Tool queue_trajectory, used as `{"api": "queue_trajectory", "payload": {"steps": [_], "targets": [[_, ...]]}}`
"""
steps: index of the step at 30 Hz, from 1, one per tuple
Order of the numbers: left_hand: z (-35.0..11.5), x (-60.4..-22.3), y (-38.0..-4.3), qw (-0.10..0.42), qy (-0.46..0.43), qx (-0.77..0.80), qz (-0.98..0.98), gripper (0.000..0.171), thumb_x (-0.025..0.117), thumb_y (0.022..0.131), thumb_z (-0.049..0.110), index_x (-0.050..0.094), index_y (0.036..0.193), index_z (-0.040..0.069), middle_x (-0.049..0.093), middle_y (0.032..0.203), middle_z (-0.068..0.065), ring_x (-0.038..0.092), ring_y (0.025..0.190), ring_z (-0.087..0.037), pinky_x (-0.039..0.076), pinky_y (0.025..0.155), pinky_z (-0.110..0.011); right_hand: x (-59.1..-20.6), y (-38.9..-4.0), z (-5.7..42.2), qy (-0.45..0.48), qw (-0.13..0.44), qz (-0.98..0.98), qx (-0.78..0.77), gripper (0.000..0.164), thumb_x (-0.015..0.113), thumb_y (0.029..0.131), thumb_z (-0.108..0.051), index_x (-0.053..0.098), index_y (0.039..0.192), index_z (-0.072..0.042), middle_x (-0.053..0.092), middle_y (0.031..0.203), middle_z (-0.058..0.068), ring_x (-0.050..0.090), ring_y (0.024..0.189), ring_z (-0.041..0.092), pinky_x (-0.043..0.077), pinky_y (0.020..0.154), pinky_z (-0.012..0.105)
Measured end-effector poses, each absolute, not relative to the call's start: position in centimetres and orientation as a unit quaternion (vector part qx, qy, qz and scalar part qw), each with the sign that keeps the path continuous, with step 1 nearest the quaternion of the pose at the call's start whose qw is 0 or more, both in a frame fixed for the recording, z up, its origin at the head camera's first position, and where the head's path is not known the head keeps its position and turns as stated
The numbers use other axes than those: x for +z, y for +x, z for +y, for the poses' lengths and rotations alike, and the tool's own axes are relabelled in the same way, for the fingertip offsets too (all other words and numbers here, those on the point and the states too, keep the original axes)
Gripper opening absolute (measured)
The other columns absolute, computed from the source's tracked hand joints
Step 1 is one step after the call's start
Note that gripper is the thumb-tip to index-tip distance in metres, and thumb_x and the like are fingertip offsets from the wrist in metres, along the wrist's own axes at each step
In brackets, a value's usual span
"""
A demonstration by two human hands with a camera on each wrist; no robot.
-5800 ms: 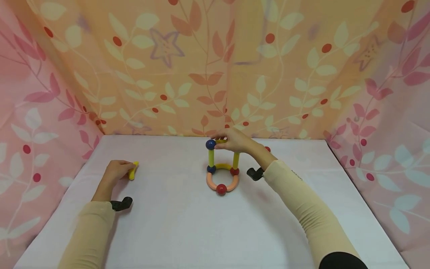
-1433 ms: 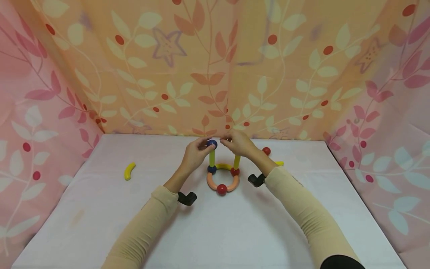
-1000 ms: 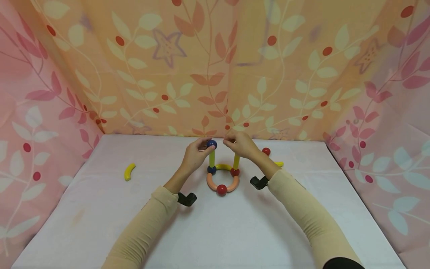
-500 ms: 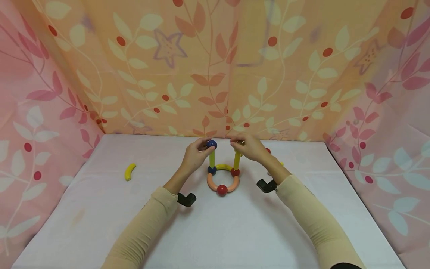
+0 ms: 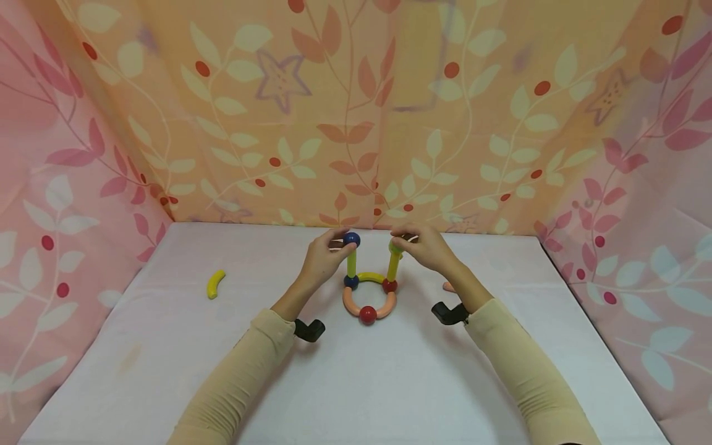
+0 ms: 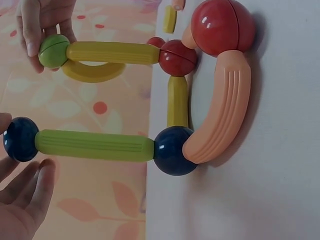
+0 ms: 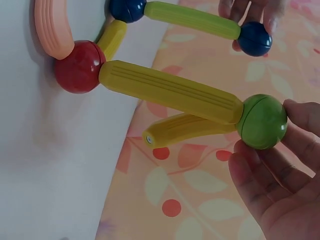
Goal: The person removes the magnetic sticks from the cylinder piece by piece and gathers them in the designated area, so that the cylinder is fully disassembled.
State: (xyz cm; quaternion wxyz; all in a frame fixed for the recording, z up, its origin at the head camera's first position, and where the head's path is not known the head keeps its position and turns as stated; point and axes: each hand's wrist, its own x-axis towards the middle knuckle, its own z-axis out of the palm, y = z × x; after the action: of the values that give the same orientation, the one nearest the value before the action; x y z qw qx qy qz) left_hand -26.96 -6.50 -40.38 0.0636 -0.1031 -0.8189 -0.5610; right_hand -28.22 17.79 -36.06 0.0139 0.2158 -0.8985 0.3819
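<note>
A frame of magnetic sticks and balls stands mid-table, its base a ring of two pink curved sticks, a yellow curved stick [image 5: 371, 277] and balls, with a red ball [image 5: 368, 315] in front. My left hand [image 5: 322, 258] holds the blue ball [image 5: 351, 240] atop the upright light green stick [image 6: 95, 145] between fingers and thumb. On the right, my right hand [image 5: 428, 247] pinches the green ball [image 7: 262, 121] at the top of the slightly tilted yellow stick [image 7: 170, 91]. From that green ball a curved yellow stick [image 7: 185, 131] juts out with its far end free.
A loose yellow curved stick [image 5: 215, 284] lies at the left of the white table [image 5: 278, 383]. By the right forearm a pink piece [image 5: 448, 287] shows, partly hidden. A patterned cloth [image 5: 345, 123] hangs behind the table's back edge.
My left hand has left the yellow curved stick on the left and come to the blue ball. My right hand has moved rightward from the blue ball to the green ball, taking the curved stick's end away.
</note>
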Motion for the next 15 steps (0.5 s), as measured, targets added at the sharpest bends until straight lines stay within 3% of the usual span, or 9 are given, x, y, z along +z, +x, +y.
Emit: {"api": "queue_trajectory", "payload": {"steps": [5, 10, 15], "targets": [[-6.3, -40.2, -26.5, 0.165, -0.147, -0.525, -0.822, 0.042, 0.070, 0.090, 0.017, 0.061, 0.128, 0.003, 0.062, 0.122, -0.018, 0.064, 0.107, -0.031, 0.055, 0.090, -0.041, -36.3, -28.3, 18.1, 0.220, 0.018, -0.892, 0.395, 0.028, 0.065, 0.094, -0.019, 0.069, 0.115, -0.002, 0.069, 0.112, 0.015, 0.066, 0.098, 0.029, 0.056, 0.088, 0.043], [-5.6, -39.5, -25.8, 0.286, -0.201, -0.473, -0.809, 0.034, 0.070, 0.089, 0.012, 0.066, 0.122, 0.006, 0.065, 0.109, -0.014, 0.061, 0.100, -0.028, 0.055, 0.088, -0.039, -36.2, -28.1, 18.5, 0.229, 0.002, -0.886, 0.403, 0.029, 0.063, 0.095, -0.016, 0.067, 0.119, 0.000, 0.067, 0.117, 0.017, 0.066, 0.101, 0.030, 0.056, 0.090, 0.043], [-4.7, -39.1, -25.2, 0.328, -0.250, -0.444, -0.795, 0.026, 0.070, 0.088, 0.009, 0.069, 0.113, 0.004, 0.069, 0.103, -0.010, 0.062, 0.091, -0.023, 0.056, 0.082, -0.034, -36.2, -28.0, 18.8, 0.229, -0.006, -0.884, 0.408, 0.031, 0.064, 0.094, -0.014, 0.066, 0.121, 0.000, 0.065, 0.118, 0.018, 0.063, 0.106, 0.031, 0.055, 0.092, 0.046]]}}
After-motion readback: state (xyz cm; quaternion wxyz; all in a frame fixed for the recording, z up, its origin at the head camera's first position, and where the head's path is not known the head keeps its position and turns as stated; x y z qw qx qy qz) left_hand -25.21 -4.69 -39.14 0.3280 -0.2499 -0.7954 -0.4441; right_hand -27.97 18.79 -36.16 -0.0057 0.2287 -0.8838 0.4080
